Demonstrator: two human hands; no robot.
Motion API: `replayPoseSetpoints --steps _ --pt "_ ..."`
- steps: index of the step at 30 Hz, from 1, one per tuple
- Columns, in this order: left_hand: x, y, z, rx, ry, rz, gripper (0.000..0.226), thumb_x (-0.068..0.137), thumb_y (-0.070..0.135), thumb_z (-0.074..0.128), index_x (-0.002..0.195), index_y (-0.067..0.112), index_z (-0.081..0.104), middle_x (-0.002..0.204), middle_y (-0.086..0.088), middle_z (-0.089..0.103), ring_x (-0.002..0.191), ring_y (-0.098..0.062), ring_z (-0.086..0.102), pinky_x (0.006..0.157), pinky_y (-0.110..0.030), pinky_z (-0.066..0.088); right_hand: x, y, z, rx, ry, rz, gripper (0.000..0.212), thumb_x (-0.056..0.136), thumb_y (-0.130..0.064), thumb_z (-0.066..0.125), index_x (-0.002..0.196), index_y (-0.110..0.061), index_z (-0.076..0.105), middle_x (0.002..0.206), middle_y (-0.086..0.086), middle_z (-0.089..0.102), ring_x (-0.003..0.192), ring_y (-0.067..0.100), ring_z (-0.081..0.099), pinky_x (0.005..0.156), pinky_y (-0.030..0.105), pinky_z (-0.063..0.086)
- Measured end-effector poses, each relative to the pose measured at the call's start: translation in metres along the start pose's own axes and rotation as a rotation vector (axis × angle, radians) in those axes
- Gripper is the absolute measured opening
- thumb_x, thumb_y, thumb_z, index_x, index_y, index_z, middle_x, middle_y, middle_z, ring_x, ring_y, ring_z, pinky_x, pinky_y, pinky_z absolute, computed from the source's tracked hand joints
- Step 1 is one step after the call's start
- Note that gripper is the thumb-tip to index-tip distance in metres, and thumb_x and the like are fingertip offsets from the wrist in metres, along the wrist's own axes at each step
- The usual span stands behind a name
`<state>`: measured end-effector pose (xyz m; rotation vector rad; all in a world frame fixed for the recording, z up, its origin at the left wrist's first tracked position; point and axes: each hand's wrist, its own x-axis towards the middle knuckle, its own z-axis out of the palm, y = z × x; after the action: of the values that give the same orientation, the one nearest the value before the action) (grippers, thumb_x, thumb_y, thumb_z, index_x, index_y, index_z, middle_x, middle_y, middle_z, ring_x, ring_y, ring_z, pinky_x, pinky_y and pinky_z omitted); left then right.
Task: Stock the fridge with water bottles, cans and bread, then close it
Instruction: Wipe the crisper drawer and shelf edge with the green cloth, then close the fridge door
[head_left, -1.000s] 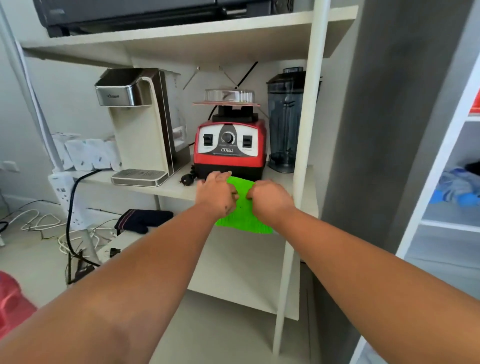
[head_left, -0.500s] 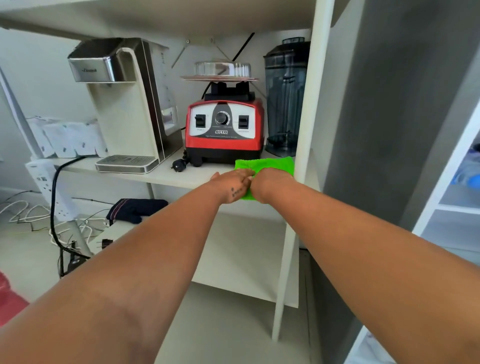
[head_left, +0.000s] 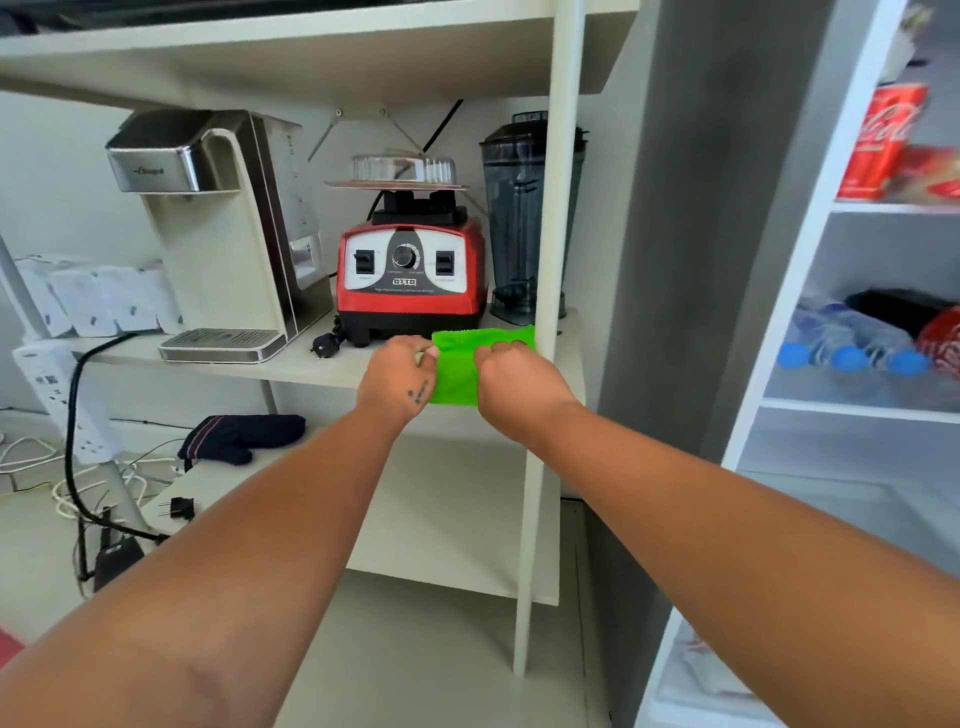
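Fingers (head_left: 434, 353) of the left hand (head_left: 400, 382) pinching the near left edge of the green cloth (head_left: 457, 371), fingers (head_left: 501, 349) of the right hand (head_left: 519, 387) curled down onto its right side, both closed on the fabric, none spread. Cloth now lying across the front lip of the shelf (head_left: 322, 364), just before the red blender base (head_left: 413, 270) and against the white upright post (head_left: 553, 260); a second ago held lower, draped below the shelf edge, half a second ago bunched smaller with the hands touching, now hands drawn a little apart and the cloth opened flatter. Looks like tidying away, not stocking: cloth being parked. Both forearms stretched forward and nearly level, wrists turned palm-down, knuckles toward the camera. Off to the right, fridge (head_left: 779, 312) open, water bottles (head_left: 852, 343) lying on a middle shelf, red cans (head_left: 880, 145) on the shelf above, more red beside the bottles. Bread hard to make out, perhaps the blurred package beside the cans. Door not yet shut, so closing likely next.
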<state>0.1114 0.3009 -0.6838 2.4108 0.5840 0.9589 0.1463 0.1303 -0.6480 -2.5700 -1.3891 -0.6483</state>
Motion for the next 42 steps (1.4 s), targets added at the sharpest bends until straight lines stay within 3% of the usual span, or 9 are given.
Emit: replayPoseSetpoints --steps 5,10,17,21,24,27,31,38,42 --pt "-0.025 0.026 -0.017 -0.091 0.306 -0.025 0.026 0.096 0.02 0.051 0.104 0.004 0.07 0.111 -0.015 0.066 0.105 -0.03 0.059 0.088 -0.026 0.039 -0.037 0.022 -0.022 0.109 0.156 0.05 0.019 0.089 -0.005 0.043 0.102 -0.004 0.057 0.1 0.014 0.062 0.095 0.033 0.056 0.066 0.034 0.042" --pt "-0.058 0.09 -0.018 -0.203 0.509 0.318 0.015 0.091 0.007 0.052 0.093 0.003 0.066 0.097 -0.011 0.066 0.097 -0.026 0.057 0.09 -0.026 0.041 -0.091 0.06 -0.058 0.192 0.448 0.126 0.026 0.087 -0.015 0.048 0.102 -0.008 0.067 0.094 0.008 0.07 0.088 0.029 0.063 0.068 0.04 0.055" --pt "-0.088 0.221 0.029 -0.541 0.392 0.5 0.024 0.089 0.012 0.056 0.111 0.005 0.064 0.114 -0.008 0.061 0.111 -0.021 0.057 0.088 -0.047 0.052 -0.163 0.144 -0.11 -0.044 0.677 0.389 0.021 0.083 -0.023 0.052 0.091 -0.02 0.07 0.08 -0.001 0.071 0.076 0.023 0.067 0.055 0.033 0.053" --pt "-0.105 0.295 0.043 -0.526 0.246 0.356 0.066 0.087 0.035 0.064 0.143 0.009 0.04 0.144 -0.007 0.046 0.133 -0.019 0.043 0.112 -0.03 0.034 -0.18 0.196 -0.131 -0.057 0.52 0.586 0.023 0.085 -0.028 0.052 0.101 -0.021 0.067 0.088 0.002 0.07 0.083 0.027 0.066 0.062 0.036 0.053" --pt "-0.105 0.34 0.037 -0.523 0.127 0.077 0.085 0.084 0.038 0.069 0.151 0.013 0.023 0.156 -0.004 0.032 0.142 -0.017 0.031 0.11 -0.02 0.023 -0.176 0.224 -0.159 -0.018 0.398 0.636 0.028 0.084 -0.026 0.056 0.11 -0.019 0.064 0.093 0.007 0.069 0.085 0.031 0.065 0.065 0.037 0.05" --pt "-0.089 0.367 0.017 -0.483 0.123 -0.093 0.072 0.09 0.026 0.063 0.15 0.008 0.027 0.152 -0.011 0.037 0.14 -0.026 0.035 0.11 -0.027 0.027 -0.16 0.234 -0.196 0.012 0.253 0.637 0.027 0.085 -0.023 0.054 0.109 -0.012 0.063 0.095 0.012 0.067 0.087 0.034 0.064 0.068 0.036 0.048" --pt "-0.045 0.403 -0.032 -0.407 0.051 -0.097 0.069 0.091 0.022 0.059 0.15 0.011 0.025 0.153 -0.007 0.035 0.139 -0.023 0.035 0.108 -0.026 0.027 -0.127 0.23 -0.246 -0.01 0.094 0.587 0.025 0.087 -0.025 0.047 0.104 -0.011 0.058 0.101 0.011 0.064 0.089 0.032 0.061 0.07 0.035 0.044" --pt "0.037 0.481 -0.139 -0.298 -0.001 -0.07 0.065 0.092 0.031 0.059 0.148 0.012 0.031 0.149 -0.005 0.042 0.135 -0.022 0.041 0.107 -0.03 0.034 -0.078 0.22 -0.372 -0.051 0.022 0.513 0.02 0.088 -0.023 0.047 0.099 -0.011 0.058 0.094 0.009 0.064 0.081 0.031 0.06 0.064 0.031 0.032" --pt "0.072 0.511 -0.183 -0.187 -0.02 -0.13 0.049 0.092 0.03 0.057 0.135 0.009 0.046 0.133 -0.012 0.055 0.119 -0.031 0.055 0.094 -0.039 0.047 -0.067 0.226 -0.442 -0.082 0.001 0.544 0.024 0.086 -0.026 0.048 0.101 -0.014 0.062 0.096 0.007 0.065 0.084 0.03 0.062 0.068 0.034 0.039"
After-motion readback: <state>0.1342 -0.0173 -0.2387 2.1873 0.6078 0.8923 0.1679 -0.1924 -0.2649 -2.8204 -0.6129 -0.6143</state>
